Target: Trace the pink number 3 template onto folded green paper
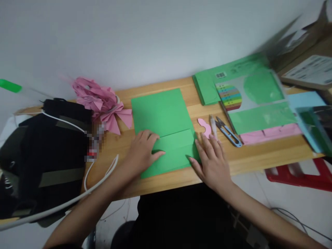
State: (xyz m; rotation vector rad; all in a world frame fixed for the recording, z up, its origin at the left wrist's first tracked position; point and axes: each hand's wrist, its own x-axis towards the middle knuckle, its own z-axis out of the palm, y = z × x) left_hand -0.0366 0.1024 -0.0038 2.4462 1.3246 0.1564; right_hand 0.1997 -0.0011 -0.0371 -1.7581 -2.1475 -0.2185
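A green sheet of paper [160, 110] lies on the wooden table, with a folded green strip [176, 140] across its nearer part. My left hand [142, 148] rests on the left edge of the paper, thumb and fingers apart. On the right edge lies my right hand [211, 159], its fingers spread and nearly flat. Just beyond the right fingertips are a pink paper cutout [205, 128] with a scalloped edge, a whitish pen-like tool [214, 126] and blue-handled thread snips [228, 133]. Whatever lies under both palms is hidden.
Crumpled pink paper pieces [95, 97] sit at the back left, beside a black bag [52, 148]. A white cable [67, 204] crosses the left side. A pack of green paper [261, 114] and a cardboard box [308, 65] stand right. A red stool [301, 178] is below the table edge [249, 167].
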